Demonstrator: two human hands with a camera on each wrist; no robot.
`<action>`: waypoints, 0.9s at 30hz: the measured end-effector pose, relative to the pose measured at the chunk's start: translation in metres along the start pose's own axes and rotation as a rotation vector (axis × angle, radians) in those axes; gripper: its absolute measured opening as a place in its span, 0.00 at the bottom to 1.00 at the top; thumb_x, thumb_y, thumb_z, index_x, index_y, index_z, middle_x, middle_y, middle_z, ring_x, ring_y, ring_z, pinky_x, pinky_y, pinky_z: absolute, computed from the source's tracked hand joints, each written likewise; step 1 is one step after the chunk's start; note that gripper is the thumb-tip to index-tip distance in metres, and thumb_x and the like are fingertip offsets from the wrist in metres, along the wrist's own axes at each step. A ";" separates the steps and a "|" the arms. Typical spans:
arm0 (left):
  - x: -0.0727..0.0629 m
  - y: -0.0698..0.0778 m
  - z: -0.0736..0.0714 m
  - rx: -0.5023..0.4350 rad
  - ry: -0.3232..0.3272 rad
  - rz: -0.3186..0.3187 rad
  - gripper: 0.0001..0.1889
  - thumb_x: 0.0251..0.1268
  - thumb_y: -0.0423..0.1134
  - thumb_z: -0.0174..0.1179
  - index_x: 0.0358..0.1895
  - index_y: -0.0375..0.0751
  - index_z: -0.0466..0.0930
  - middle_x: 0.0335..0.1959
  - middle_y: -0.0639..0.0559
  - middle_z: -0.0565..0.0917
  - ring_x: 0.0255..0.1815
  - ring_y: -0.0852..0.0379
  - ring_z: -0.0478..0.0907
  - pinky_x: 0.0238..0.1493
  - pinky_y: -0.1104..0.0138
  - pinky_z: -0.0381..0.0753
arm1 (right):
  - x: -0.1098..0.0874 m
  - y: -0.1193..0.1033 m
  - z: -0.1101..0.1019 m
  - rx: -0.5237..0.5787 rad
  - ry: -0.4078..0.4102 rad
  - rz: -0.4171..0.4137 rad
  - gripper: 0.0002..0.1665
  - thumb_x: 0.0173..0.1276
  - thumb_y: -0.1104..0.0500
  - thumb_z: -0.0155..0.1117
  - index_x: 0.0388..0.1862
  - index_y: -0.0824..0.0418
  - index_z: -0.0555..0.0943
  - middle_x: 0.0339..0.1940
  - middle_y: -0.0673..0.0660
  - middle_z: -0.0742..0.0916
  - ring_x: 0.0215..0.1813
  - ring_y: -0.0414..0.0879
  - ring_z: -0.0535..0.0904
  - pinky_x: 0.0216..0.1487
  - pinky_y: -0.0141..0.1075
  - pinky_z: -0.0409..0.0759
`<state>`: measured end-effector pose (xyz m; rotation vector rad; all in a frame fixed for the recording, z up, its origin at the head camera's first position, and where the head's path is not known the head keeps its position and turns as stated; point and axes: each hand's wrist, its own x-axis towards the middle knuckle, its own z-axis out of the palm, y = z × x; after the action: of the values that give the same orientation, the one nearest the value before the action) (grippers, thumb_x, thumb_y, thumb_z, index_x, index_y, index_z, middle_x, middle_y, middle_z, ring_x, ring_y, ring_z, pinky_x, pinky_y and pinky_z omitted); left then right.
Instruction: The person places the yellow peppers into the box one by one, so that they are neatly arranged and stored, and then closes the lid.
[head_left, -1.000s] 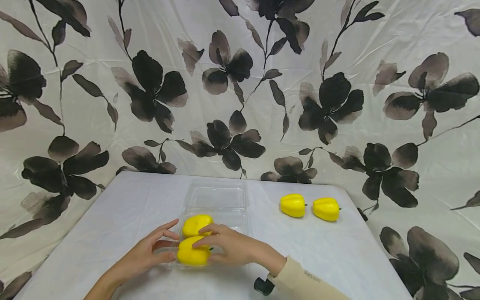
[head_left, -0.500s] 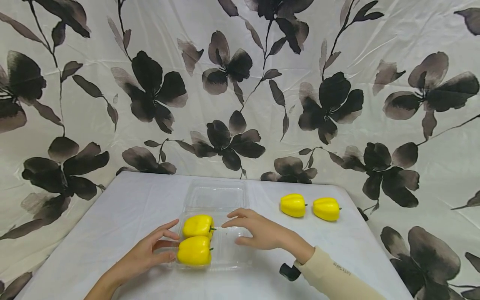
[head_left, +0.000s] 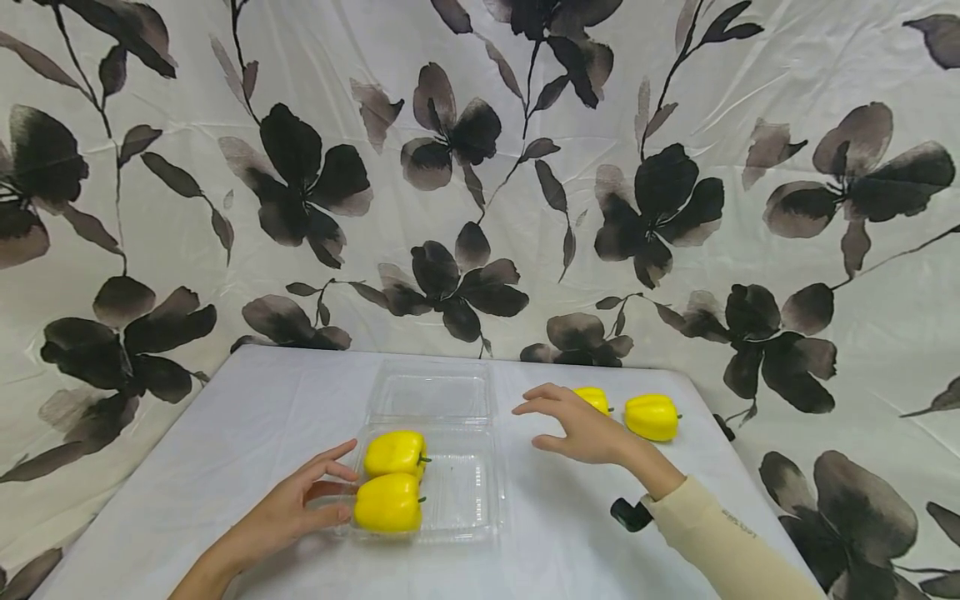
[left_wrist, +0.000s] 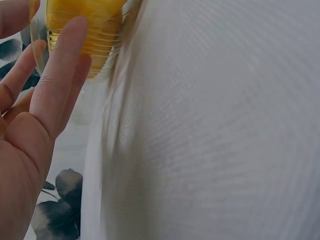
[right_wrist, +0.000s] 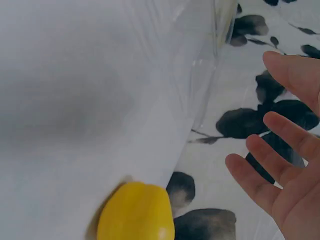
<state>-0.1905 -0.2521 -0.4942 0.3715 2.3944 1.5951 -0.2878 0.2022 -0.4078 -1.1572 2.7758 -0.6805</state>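
A clear plastic clamshell box lies on the table with its lid laid back. Two yellow bell peppers sit side by side in its left half, a rear pepper and a front pepper. My left hand rests fingertips at the box's left wall, fingers loosely spread; the left wrist view shows them by the ribbed plastic. In the air right of the box is my right hand, fingers spread, holding nothing. It partly hides a third yellow pepper; a fourth pepper lies beside that one.
A white cloth covers the table. Behind and around it hangs a floral curtain. A small black device is attached below the right wrist.
My right hand has let go of the peppers in the box and moved right and back towards the loose peppers. The left hand has stayed at the box's side.
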 end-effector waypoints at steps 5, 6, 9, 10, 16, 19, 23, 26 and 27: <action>0.000 0.000 0.000 0.005 0.002 -0.003 0.22 0.71 0.44 0.72 0.61 0.41 0.78 0.88 0.39 0.49 0.70 0.34 0.76 0.62 0.61 0.86 | -0.004 0.018 -0.009 -0.011 0.027 0.050 0.27 0.72 0.58 0.74 0.70 0.52 0.82 0.74 0.62 0.78 0.75 0.60 0.72 0.73 0.60 0.76; 0.000 0.000 0.000 0.006 0.004 -0.004 0.22 0.71 0.44 0.72 0.61 0.41 0.78 0.88 0.39 0.49 0.70 0.34 0.76 0.62 0.61 0.86 | -0.005 0.023 -0.010 -0.017 0.034 0.053 0.27 0.72 0.59 0.74 0.69 0.52 0.82 0.74 0.62 0.78 0.75 0.61 0.72 0.73 0.60 0.76; 0.000 0.000 0.000 0.008 0.007 -0.011 0.22 0.71 0.45 0.72 0.61 0.42 0.78 0.88 0.39 0.49 0.70 0.34 0.76 0.63 0.60 0.86 | -0.007 0.035 -0.012 -0.026 0.060 0.052 0.27 0.71 0.60 0.75 0.68 0.52 0.83 0.73 0.63 0.79 0.74 0.62 0.73 0.73 0.62 0.74; 0.000 0.000 0.000 0.007 0.007 -0.012 0.22 0.71 0.45 0.72 0.61 0.42 0.78 0.88 0.39 0.50 0.70 0.34 0.76 0.63 0.60 0.86 | -0.008 0.039 -0.013 -0.029 0.072 0.047 0.27 0.71 0.60 0.75 0.68 0.52 0.83 0.72 0.64 0.79 0.74 0.63 0.73 0.73 0.63 0.74; -0.001 -0.001 0.000 0.005 -0.001 0.008 0.20 0.72 0.44 0.71 0.61 0.42 0.79 0.88 0.40 0.50 0.70 0.35 0.76 0.63 0.60 0.85 | -0.013 0.061 -0.016 -0.022 0.118 0.045 0.27 0.68 0.63 0.76 0.66 0.54 0.84 0.70 0.65 0.79 0.74 0.67 0.71 0.73 0.68 0.70; -0.003 -0.002 0.000 0.000 -0.008 0.025 0.20 0.72 0.42 0.71 0.60 0.42 0.79 0.88 0.40 0.50 0.70 0.35 0.76 0.62 0.62 0.85 | -0.015 0.071 -0.017 -0.019 0.111 0.088 0.27 0.68 0.62 0.77 0.66 0.53 0.84 0.71 0.64 0.79 0.75 0.68 0.69 0.74 0.68 0.69; -0.003 -0.002 0.000 -0.004 -0.011 0.035 0.20 0.72 0.42 0.71 0.61 0.41 0.78 0.88 0.40 0.50 0.70 0.35 0.76 0.61 0.65 0.85 | -0.017 0.083 -0.017 -0.024 0.103 0.135 0.28 0.67 0.61 0.78 0.66 0.54 0.84 0.72 0.64 0.78 0.77 0.69 0.67 0.76 0.70 0.66; -0.003 -0.001 0.000 -0.002 -0.008 0.030 0.20 0.72 0.42 0.71 0.61 0.41 0.78 0.88 0.40 0.50 0.70 0.34 0.76 0.62 0.64 0.85 | -0.019 0.091 -0.016 -0.010 0.104 0.173 0.29 0.67 0.61 0.79 0.66 0.56 0.84 0.72 0.64 0.78 0.76 0.68 0.68 0.75 0.68 0.69; -0.003 -0.001 0.000 -0.001 -0.007 0.027 0.21 0.71 0.42 0.71 0.61 0.41 0.78 0.88 0.40 0.50 0.70 0.34 0.76 0.62 0.63 0.85 | -0.019 0.094 -0.016 -0.008 0.105 0.185 0.29 0.67 0.61 0.79 0.67 0.56 0.84 0.72 0.63 0.78 0.75 0.67 0.69 0.73 0.67 0.71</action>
<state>-0.1876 -0.2532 -0.4953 0.4095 2.3930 1.6038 -0.3397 0.2798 -0.4349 -0.8751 2.9259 -0.7305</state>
